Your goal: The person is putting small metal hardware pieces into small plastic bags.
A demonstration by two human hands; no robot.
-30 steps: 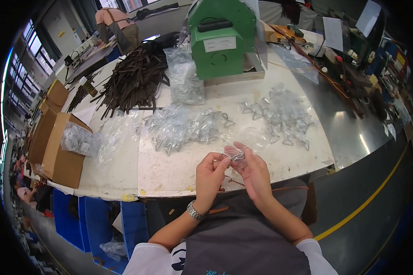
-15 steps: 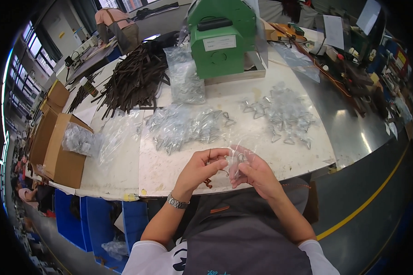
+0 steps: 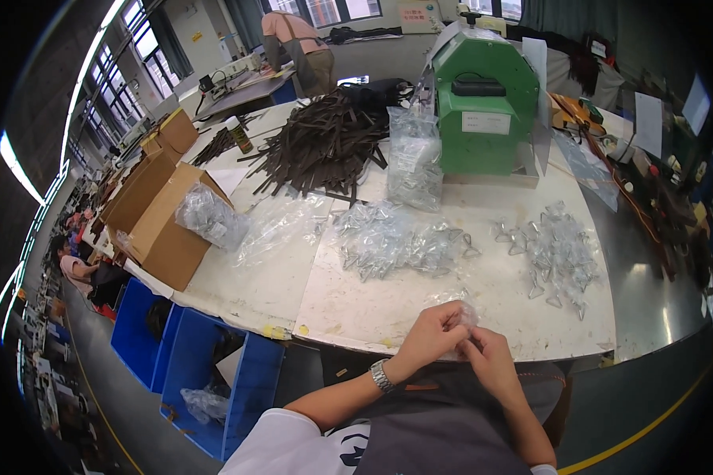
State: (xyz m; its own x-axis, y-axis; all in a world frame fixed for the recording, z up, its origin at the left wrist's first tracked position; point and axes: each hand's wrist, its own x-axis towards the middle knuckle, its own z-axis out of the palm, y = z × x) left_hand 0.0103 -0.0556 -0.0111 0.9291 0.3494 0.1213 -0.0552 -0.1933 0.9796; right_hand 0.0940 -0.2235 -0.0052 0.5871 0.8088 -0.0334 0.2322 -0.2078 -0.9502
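Note:
Close to the table's front edge, my left hand (image 3: 432, 339) and my right hand (image 3: 491, 360) meet with bent, closed fingers. Between and just beyond them crumples a small clear plastic bag (image 3: 466, 313), pinched by both. Whatever is inside the bag is hidden by my fingers. Past my hands lies a pile of small clear bags with silver metal buckles (image 3: 392, 241). To the right spreads a second group of triangular metal buckles (image 3: 558, 257), some seemingly in clear wrapping.
A green machine (image 3: 487, 119) stands at the back beside a full clear bag (image 3: 414, 162). Dark strips (image 3: 325, 142) heap to its left. A cardboard box (image 3: 166, 237) sits at the left edge, above blue bins (image 3: 249, 380). A person (image 3: 301, 51) bends over a far table.
My view has swung left, shifting the scene rightward. My hands have come closer together, and the bag, earlier spread with a metal piece showing, is now bunched at my fingers.

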